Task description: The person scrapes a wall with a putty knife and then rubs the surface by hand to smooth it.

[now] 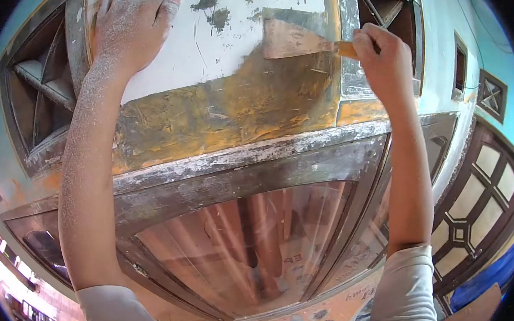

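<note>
Head camera is showing the right hand point(384, 54) gripping a wide flat metal scraper with a wooden handle point(292, 37), blade lying against the white-painted, partly stripped wall panel point(223, 33), while the left hand point(131, 25) is pressing flat and spread on it, seemingly for support.

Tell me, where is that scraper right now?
In the head view the scraper is upper right of centre, held by the right hand, its blade flat on the wall panel where white paint meets the bare brown patch.

Rusty putty knife point(291, 38) flat against scraped wall point(228, 105).
</note>
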### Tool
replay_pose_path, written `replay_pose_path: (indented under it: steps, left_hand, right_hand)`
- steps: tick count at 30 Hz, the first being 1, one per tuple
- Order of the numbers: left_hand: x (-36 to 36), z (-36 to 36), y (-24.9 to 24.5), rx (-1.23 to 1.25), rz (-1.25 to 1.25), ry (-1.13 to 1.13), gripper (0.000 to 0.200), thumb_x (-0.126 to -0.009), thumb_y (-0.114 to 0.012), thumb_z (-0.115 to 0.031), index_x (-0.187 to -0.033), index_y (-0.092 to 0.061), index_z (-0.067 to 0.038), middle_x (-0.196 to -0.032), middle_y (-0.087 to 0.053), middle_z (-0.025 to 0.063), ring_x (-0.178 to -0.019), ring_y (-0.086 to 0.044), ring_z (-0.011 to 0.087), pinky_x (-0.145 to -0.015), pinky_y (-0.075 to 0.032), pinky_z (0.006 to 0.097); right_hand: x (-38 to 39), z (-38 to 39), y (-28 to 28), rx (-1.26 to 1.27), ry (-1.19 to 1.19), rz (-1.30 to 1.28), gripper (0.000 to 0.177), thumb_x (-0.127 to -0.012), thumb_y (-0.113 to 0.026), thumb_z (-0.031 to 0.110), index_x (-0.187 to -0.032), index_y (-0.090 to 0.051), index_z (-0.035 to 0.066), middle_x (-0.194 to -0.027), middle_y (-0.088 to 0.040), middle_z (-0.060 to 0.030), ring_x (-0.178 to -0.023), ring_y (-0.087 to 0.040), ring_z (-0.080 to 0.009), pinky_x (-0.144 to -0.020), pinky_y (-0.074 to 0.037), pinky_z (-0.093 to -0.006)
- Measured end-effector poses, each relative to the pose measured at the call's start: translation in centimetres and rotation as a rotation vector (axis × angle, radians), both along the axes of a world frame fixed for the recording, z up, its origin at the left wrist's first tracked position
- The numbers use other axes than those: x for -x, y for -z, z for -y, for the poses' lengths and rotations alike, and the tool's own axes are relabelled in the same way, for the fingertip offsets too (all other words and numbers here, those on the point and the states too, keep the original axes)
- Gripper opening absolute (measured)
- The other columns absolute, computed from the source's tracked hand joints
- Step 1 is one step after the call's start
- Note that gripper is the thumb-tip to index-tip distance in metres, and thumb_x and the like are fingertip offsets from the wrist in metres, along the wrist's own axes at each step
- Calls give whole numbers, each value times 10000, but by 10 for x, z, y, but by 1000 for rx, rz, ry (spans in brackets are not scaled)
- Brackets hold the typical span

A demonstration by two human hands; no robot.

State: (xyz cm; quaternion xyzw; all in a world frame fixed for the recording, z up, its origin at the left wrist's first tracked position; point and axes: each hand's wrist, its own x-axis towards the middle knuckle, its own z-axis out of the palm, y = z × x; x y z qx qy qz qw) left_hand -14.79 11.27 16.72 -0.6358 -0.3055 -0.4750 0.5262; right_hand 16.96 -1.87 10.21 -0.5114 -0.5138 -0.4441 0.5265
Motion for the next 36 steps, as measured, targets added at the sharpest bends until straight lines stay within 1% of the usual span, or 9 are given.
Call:
replay_pose_path:
  steps: [2, 5, 9, 13, 15, 19, 21, 28, 36]
  left_hand:
    - [-4, 7, 4, 25, 44, -12, 586, -1009, -534, -217, -1578, -396, -200, -1670, -276, 151, -1551, -218, 367, -1257, -157, 554]
    - [-5, 10, 6, 13, 48, -21, 578, -1009, -537, -223, -1572, -406, -198, -1668, -279, 151, -1549, -223, 365, -1256, -162, 549]
    - [1, -5, 3, -37, 18, -8, 572, -1009, -538, -224, -1567, -415, -196, -1666, -286, 149, -1548, -231, 355, -1256, -166, 542]
    - [-5, 2, 6, -31, 56, -24, 568, -1013, -536, -237, -1567, -414, -201, -1660, -302, 145, -1544, -243, 345, -1254, -172, 537]
    - [-7, 6, 6, -23, 70, -27, 569, -1014, -536, -242, -1568, -412, -205, -1658, -307, 142, -1542, -248, 343, -1253, -174, 535]
    - [-2, 2, 6, -26, 61, -33, 571, -1016, -538, -250, -1570, -407, -206, -1658, -310, 132, -1541, -250, 339, -1255, -172, 528]
    - [-3, 1, 6, -45, 47, -37, 570, -1016, -538, -251, -1569, -407, -204, -1658, -311, 131, -1541, -251, 337, -1256, -172, 526]
    - [-2, 1, 5, 7, 67, -24, 549, -1029, -518, -262, -1565, -421, -198, -1670, -293, 126, -1545, -240, 337, -1254, -171, 527]
    - [-2, -5, 4, -4, 63, -18, 549, -1027, -517, -259, -1564, -424, -190, -1672, -286, 134, -1548, -228, 349, -1255, -166, 533]
  right_hand:
    - [-1, 1, -3, -8, -11, -2, 319, -962, -602, 293, -838, -687, 12, -659, -628, -149, -568, -616, -288, -597, -486, -405]
    - [4, 3, -3, 71, 35, -12, 309, -964, -595, 303, -871, -723, 37, -684, -659, -135, -598, -650, -268, -611, -502, -394]
    - [3, 6, -6, -2, 58, 39, 298, -962, -602, 304, -891, -734, 46, -692, -663, -137, -598, -653, -270, -610, -508, -398]
    - [8, 8, -8, 45, 84, 2, 300, -960, -601, 309, -900, -738, 49, -698, -667, -140, -601, -657, -278, -608, -510, -399]
    - [3, 12, -14, 6, 84, 81, 314, -962, -587, 320, -906, -744, 55, -691, -662, -137, -599, -658, -279, -607, -514, -400]
    - [6, 13, -21, 21, 132, 92, 323, -965, -575, 329, -918, -750, 62, -686, -663, -127, -605, -664, -268, -606, -518, -404]
    - [5, 15, -23, 85, 150, 105, 323, -968, -572, 341, -945, -761, 80, -696, -673, -118, -620, -674, -261, -616, -530, -403]
    - [1, 12, -25, 26, 188, 99, 335, -978, -562, 364, -935, -759, 97, -719, -688, -119, -641, -686, -263, -640, -547, -404]
    - [8, 16, -28, 86, 203, 99, 335, -977, -553, 347, -903, -747, 84, -725, -696, -124, -638, -690, -275, -631, -549, -410]
